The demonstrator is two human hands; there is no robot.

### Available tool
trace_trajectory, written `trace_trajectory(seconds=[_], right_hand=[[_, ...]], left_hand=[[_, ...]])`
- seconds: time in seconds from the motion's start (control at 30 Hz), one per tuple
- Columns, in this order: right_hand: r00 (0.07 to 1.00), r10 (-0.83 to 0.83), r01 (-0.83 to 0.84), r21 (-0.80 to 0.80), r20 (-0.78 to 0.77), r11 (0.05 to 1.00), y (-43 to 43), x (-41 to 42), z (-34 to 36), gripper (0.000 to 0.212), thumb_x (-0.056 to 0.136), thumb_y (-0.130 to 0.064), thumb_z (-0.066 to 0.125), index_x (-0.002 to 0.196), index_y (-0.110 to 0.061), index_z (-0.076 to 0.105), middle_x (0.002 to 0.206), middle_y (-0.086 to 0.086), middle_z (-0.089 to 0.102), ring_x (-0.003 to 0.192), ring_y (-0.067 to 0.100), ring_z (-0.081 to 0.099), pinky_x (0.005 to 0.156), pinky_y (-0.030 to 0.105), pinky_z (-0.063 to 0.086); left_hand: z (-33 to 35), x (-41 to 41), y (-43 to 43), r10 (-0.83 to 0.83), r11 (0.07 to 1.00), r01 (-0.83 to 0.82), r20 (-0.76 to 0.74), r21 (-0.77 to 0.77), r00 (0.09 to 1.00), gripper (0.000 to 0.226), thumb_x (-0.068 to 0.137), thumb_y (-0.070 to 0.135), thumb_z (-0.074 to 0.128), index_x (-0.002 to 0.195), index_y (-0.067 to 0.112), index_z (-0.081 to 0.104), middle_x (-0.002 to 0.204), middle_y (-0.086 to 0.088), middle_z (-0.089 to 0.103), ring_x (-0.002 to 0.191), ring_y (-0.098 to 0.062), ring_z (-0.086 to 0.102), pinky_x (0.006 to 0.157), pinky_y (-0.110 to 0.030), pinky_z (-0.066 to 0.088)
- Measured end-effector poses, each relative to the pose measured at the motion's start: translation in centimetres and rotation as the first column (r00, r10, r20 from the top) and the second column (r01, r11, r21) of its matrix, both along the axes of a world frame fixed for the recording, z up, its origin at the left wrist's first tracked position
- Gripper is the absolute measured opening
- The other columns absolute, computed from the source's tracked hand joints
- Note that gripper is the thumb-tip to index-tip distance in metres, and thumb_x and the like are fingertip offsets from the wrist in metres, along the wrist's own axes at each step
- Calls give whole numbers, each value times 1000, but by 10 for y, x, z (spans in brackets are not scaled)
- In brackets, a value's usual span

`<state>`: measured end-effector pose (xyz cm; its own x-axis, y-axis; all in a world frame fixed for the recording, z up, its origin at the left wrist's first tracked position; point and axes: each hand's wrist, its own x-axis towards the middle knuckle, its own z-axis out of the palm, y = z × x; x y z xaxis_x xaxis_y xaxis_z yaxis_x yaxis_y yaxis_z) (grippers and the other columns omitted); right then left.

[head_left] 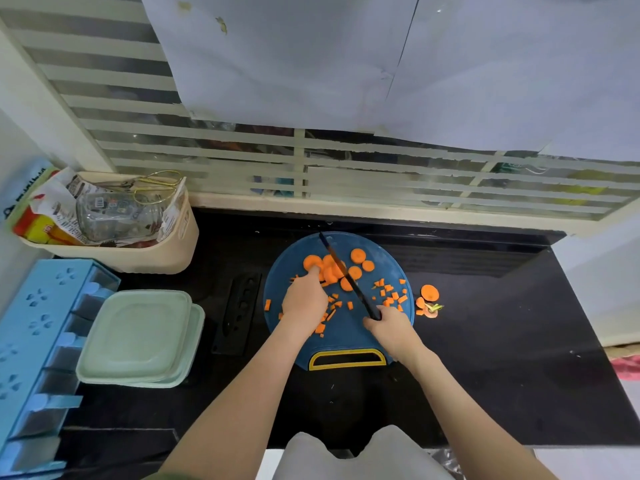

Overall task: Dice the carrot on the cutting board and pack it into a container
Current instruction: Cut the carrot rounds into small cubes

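A round blue cutting board with a yellow handle lies on the black counter. Orange carrot slices sit at its far half, and small diced carrot pieces are scattered over its middle and right. My left hand rests on the board with a fingertip pressing the pile of slices. My right hand grips the handle of a black knife, whose blade runs diagonally across the slices. Two pale green lidded containers are stacked to the left of the board.
Carrot ends and a slice lie on the counter right of the board. A black knife sheath lies left of it. A beige basket of packets and a jar stands at back left, a blue organiser at far left.
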<state>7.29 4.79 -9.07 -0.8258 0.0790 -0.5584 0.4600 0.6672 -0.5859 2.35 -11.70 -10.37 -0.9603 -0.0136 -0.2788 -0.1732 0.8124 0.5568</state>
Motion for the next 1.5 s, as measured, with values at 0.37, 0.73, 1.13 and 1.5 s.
trace_trajectory(seconds=[0.37,0.73,1.13,1.5], right_hand=[[929,367,-298,476,-56,827,18,14,12,19,94,-27,45,106,-16,54,93,4,64,77,23,57,64,28,43],[816,576,-440,583,-59,683,28,26,9,33,96,-32,45,126,-18,50,99,3,67,84,22,65,62,29,46],[818,573,-446,582,-43,680,45,28,-1,24,95,-33,47,112,-17,50,94,1,66,81,22,65,62,29,45],[943,332,-278,462,-36,842,88,33,-12,17,94,-33,47,80,-24,49,73,-9,57,69,14,57,56,24,41]], left_hand=[[21,11,13,179,980,-196,-308,-28,934,23,100,20,42,117,10,53,112,-9,51,99,-25,54,69,-31,39],[16,9,33,-366,868,348,16,-354,931,18,95,24,50,97,28,67,105,4,63,107,-21,51,95,-44,28],[7,6,24,-291,798,231,-20,-557,956,27,94,8,41,111,21,58,112,-1,60,111,-23,48,94,-36,29],[-1,8,17,368,929,-353,-172,109,914,25,96,5,39,117,6,52,114,-14,55,108,-30,50,83,-38,41]])
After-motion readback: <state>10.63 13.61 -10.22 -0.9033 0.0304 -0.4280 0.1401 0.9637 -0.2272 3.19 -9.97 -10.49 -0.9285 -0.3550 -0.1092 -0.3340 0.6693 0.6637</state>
